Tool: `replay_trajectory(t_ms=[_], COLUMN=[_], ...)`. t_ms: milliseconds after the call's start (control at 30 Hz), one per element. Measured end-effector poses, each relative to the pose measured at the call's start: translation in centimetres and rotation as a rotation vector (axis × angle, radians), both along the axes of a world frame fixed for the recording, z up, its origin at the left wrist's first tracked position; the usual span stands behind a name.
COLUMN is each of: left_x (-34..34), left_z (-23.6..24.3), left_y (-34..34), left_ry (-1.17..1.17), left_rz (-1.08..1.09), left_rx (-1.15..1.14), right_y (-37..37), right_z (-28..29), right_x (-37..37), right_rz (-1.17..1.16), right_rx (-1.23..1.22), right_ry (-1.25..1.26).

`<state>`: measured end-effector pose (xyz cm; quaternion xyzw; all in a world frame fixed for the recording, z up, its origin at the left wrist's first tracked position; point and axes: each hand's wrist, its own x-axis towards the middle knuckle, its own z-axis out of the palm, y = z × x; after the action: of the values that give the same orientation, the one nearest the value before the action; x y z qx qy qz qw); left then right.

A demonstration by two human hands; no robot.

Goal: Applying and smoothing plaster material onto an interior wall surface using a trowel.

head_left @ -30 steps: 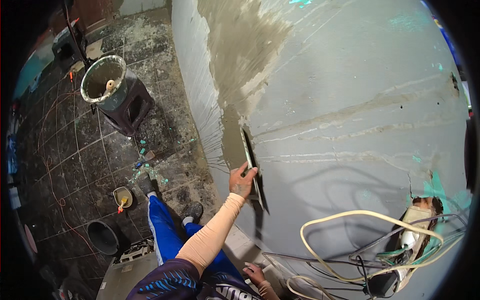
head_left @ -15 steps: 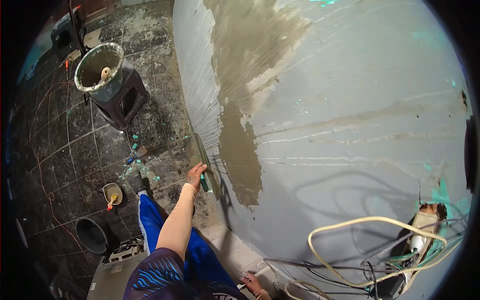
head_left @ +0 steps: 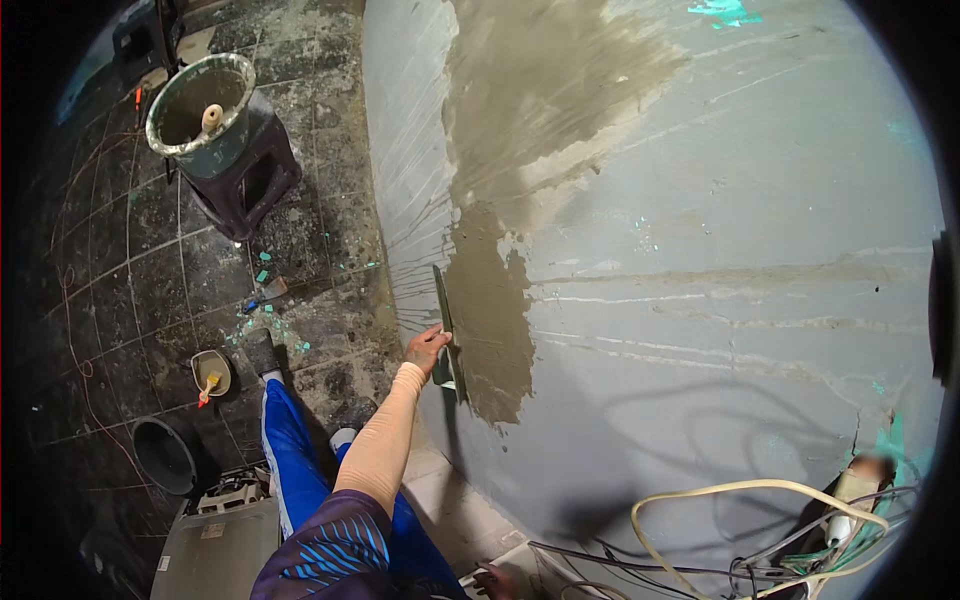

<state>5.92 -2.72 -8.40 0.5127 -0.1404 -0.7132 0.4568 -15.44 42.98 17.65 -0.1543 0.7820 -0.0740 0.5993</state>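
My left hand point(head_left: 428, 349) grips the handle of a long-bladed plastering trowel point(head_left: 444, 296). The trowel is beside a patch of wet grey-brown plaster point(head_left: 490, 330) on a grey wall point(head_left: 640, 440), its blade edge close against the patch's left side. Whether the full edge touches, I cannot make out. A larger smeared plaster area point(head_left: 540, 100) spreads above. My right hand point(head_left: 492, 582) is low at the bottom edge, dark and partly cut off; its fingers do not show clearly.
A bucket point(head_left: 205, 110) with a stick-like handle inside stands on a dark stool point(head_left: 245, 180). A scraper point(head_left: 268, 295), a small tub with a brush point(head_left: 212, 375) and a black bucket point(head_left: 165, 455) lie on the tiled floor. Loose cables point(head_left: 740, 490) hang by a wall opening, lower right.
My left hand has brought the trowel right and up against the plaster patch, its blade now nearer the wall. My right hand has dropped lower, mostly out of view. The whole view has shifted slightly.
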Motion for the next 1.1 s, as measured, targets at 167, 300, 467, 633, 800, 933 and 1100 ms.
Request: replay_trajectory(t_ms=[167,300,467,633,800,933,1100], left_x=[0.8,-0.2,0.5,6.2,11.6,12.3,5.0], left_z=[4.8,12.8,23.6,31.0,16.0,3.5,1.9], left_y=[0.0,-0.2,-0.6,-0.8,-0.9,-0.2,-2.0], left_ry=[-0.051,-0.125,-0.182,0.201,0.321,0.21,0.157], left_rz=[-0.007,-0.079,-0.022,0.124,0.212,0.158,0.017], left_rx=[-0.073,-0.103,-0.135,-0.105,-0.135,-0.006,0.068], right_y=[-2.7,-5.2,-6.1,-7.5,-8.9,-5.1,3.3], right_z=[-2.3,-1.1,-2.1,-1.2,0.7,-2.2,-5.6], right_x=[0.7,1.7,2.4,3.3,4.4,2.4,-4.5], right_rz=[0.457,0.472,0.461,0.402,0.289,0.502,0.357], right_rx=[-0.17,-0.157,-0.145,-0.142,-0.054,-0.155,-0.205], right_ry=[0.148,0.173,0.109,0.074,0.072,0.182,0.061])
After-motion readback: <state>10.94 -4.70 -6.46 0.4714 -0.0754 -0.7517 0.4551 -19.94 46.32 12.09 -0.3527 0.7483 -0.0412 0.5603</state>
